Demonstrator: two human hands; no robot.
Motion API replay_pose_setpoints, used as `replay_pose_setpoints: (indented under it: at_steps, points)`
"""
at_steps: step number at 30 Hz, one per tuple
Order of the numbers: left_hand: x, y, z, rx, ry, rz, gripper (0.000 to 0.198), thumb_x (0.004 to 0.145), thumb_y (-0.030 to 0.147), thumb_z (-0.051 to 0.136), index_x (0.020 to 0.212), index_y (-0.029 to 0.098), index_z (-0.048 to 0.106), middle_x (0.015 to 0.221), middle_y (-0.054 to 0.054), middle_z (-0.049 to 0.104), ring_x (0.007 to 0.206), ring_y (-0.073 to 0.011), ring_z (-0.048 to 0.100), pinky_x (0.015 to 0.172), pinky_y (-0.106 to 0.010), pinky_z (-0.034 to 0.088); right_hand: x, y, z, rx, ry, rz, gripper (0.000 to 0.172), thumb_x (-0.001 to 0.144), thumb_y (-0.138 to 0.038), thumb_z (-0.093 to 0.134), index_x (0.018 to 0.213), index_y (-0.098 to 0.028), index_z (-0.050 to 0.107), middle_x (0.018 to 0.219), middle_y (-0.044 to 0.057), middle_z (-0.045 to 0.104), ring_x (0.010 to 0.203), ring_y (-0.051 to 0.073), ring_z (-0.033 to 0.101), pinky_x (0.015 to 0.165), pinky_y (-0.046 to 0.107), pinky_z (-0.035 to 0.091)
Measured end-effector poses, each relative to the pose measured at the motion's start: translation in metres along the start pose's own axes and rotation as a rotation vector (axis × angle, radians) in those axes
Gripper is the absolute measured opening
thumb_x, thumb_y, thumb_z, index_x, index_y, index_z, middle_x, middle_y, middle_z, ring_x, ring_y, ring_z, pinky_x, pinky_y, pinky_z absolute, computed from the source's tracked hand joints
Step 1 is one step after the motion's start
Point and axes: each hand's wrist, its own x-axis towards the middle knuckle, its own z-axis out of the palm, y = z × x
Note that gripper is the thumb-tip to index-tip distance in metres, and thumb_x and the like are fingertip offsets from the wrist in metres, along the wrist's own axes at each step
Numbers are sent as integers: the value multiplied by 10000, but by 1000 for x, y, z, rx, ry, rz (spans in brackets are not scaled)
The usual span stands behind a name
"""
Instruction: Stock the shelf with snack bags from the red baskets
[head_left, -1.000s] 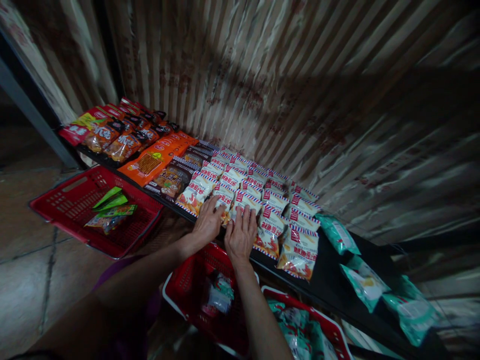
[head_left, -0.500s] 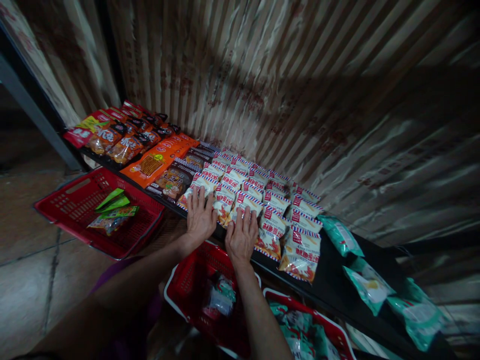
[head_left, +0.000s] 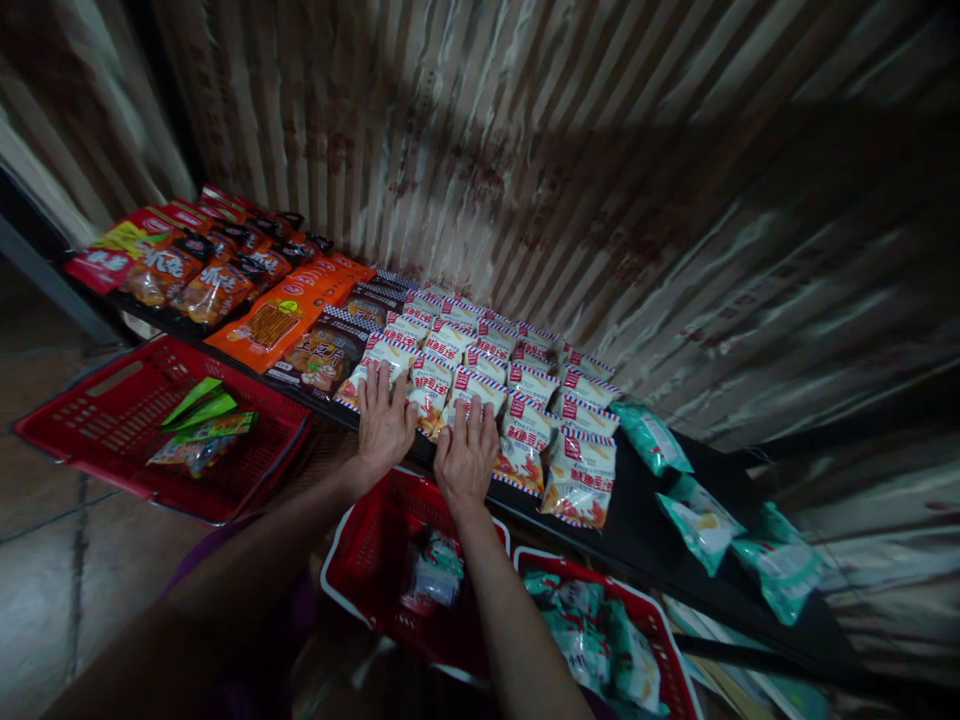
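Note:
Several white snack bags (head_left: pixel 581 475) with red print and striped edges lie in rows on a black shelf (head_left: pixel 645 535). My left hand (head_left: pixel 385 425) rests with outstretched fingers on the front bag of the leftmost row. Two rows to the right, my right hand (head_left: pixel 466 455) lies flat against another front white bag (head_left: pixel 474 388), fingers extended. Neither hand grasps anything. Just left of the white bags are brown snack bags (head_left: pixel 319 350), beside flat orange packets (head_left: pixel 274 325).
Orange-and-black snack bags (head_left: pixel 214 290) fill the shelf's left end; loose teal bags (head_left: pixel 780 560) lie at its right. Below stand a red basket (head_left: pixel 82 410) with green packets, a middle red basket (head_left: pixel 360 550) and a third basket (head_left: pixel 667 625) of teal bags. Corrugated sheeting (head_left: pixel 465 150) backs the shelf.
The view has shifted a little, so the shelf and baskets sit further left. Both hands stay on the same front white bags, with little visible movement against them.

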Motion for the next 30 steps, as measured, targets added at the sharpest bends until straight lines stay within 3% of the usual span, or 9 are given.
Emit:
replay_pose_setpoints:
  at_steps: [10, 17, 23, 30]
  points:
    - [-3, 5, 1, -25, 25, 71, 488, 892, 313, 427, 1364, 187, 414, 1527, -141, 206, 1424, -317, -4, 1105, -596, 161, 0, -1, -2, 1, -46, 30, 491, 914, -260, 391, 1387, -130, 388, 1468, 150, 358, 1410, 269, 148, 1087, 506, 238]
    - [-3, 3, 2, -106, 35, 84, 498, 893, 347, 417, 1353, 157, 434, 1526, -152, 202, 1426, -319, -6, 1112, -604, 93, 0, -2, -5, -8, -92, 53, 504, 925, -294, 367, 1408, -152, 354, 1495, 126, 313, 1417, 270, 125, 1089, 495, 235]
    - [-8, 14, -7, -99, -60, 190, 497, 898, 346, 408, 1358, 158, 426, 1533, -130, 191, 1426, -307, -25, 1127, -573, 56, -1, -2, -6, -4, -120, 63, 501, 939, -324, 341, 1417, -173, 339, 1515, 105, 275, 1426, 270, 67, 1109, 494, 184]
    - [-15, 23, -4, -123, -188, 272, 455, 914, 332, 368, 1341, 195, 446, 1500, -90, 304, 1430, -284, 31, 1137, -560, 36, 2, 0, -4, 30, -180, 63, 503, 943, -306, 313, 1427, -168, 308, 1519, 106, 269, 1427, 226, 86, 1120, 490, 159]
